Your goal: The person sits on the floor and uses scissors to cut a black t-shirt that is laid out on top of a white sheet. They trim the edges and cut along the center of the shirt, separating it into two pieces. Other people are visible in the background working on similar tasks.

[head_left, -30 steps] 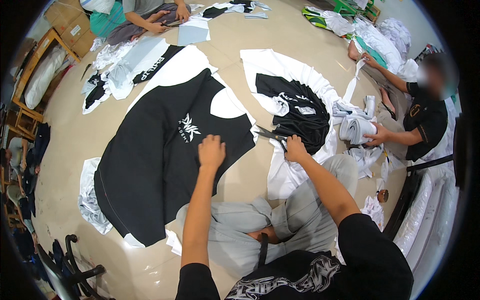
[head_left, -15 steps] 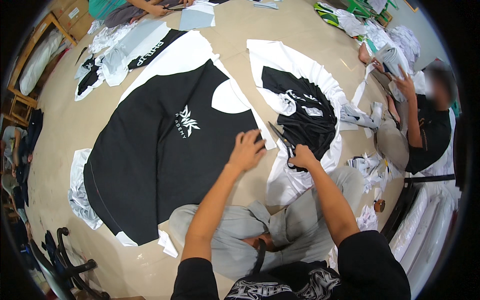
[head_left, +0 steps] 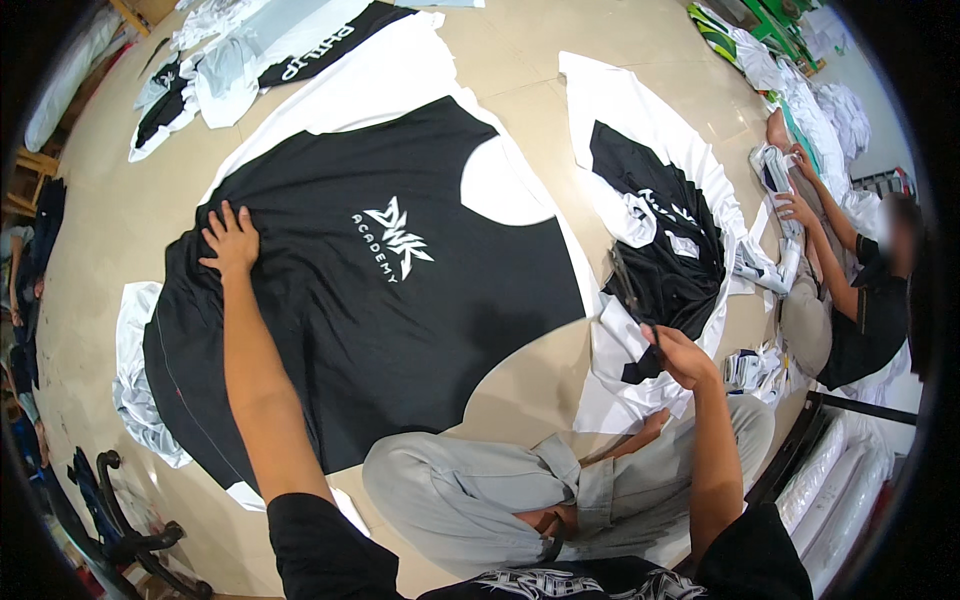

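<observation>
Head view: tiled floor (head_left: 530, 385), with the black cloth (head_left: 350, 310) spread over much of it before me, mostly flat, lightly rippled. Its outline looks already shaped (my judgement, from the smooth curves alone); the white cloth (head_left: 395, 85) showing past its upper edge may be left to trim, or be a separate piece. To the right, a black-and-white heap (head_left: 690, 285) lies crumpled and, I judge, not yet laid out. My left hand (head_left: 231, 242) rests on the black cloth's upper left part, fingers spread wide. My right hand (head_left: 685, 358) is closed round the scissors (head_left: 627, 285) by the handles, blades pointing across the heap; no cut is under way. Not established: the gap between the blurred blades, whether they touch the heap, and layers hidden beneath the black cloth.
</observation>
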Demonstrator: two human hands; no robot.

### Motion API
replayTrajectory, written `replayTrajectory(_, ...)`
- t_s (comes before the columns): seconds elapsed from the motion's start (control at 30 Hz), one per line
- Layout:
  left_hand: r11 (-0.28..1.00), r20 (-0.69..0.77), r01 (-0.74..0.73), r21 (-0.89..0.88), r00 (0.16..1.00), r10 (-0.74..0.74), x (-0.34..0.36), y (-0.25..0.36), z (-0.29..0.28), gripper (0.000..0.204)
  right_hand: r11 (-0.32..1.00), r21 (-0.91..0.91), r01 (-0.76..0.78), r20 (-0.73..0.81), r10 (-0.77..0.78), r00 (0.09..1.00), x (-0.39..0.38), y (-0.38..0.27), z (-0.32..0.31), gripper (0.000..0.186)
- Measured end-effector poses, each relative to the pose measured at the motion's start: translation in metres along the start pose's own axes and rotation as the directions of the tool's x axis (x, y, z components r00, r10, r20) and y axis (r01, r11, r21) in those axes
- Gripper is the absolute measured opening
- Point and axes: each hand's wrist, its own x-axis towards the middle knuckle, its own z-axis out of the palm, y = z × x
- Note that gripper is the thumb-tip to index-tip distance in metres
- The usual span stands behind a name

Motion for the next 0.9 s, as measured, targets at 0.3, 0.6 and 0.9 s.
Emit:
replayTrajectory(0.3,0.932,-0.197,-0.350,-0.096,0.924,0.327,-0.126,-0.022,-0.032,0.084,0.787,-0.453,0.420,-0.204,-0.550,0.810,-0.036,0.034,0.055,0.032)
replayTrajectory(0.6,0.935,0.386,-0.334,-0.120,0.852,0.354,-0.340,-0.090,-0.060,0.152,0.518,-0.589,0.620,-0.270,-0.850,0.452,-0.004,0.094,0.125,0.042)
replayTrajectory(0.9,0.881,0.329,-0.404,-0.247,0.820,0.468,-0.342,-0.016,-0.092,0.148,0.763,-0.454,0.460,-0.362,-0.630,0.687,-0.061,0.106,0.098,0.041)
